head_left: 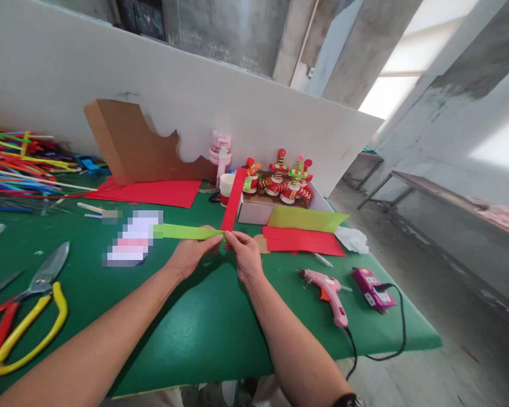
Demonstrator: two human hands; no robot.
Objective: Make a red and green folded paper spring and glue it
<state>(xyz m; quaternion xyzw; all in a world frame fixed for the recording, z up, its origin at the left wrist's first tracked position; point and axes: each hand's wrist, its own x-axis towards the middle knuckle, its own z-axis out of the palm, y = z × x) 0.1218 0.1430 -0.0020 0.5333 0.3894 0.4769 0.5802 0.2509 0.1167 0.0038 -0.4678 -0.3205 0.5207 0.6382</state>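
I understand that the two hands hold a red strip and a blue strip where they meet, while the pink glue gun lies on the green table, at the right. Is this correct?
Not quite: the head view shows a light green strip, not a blue one. The left hand and right hand hold it and the red strip where they meet, while the pink glue gun lies on the green table, at the right.

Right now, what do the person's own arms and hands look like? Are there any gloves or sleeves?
No gloves: the left hand and right hand are bare. Both forearms look bare too. Low on the right one, a black edge with pale marks shows; it's too cut off to tell if it's a sleeve.
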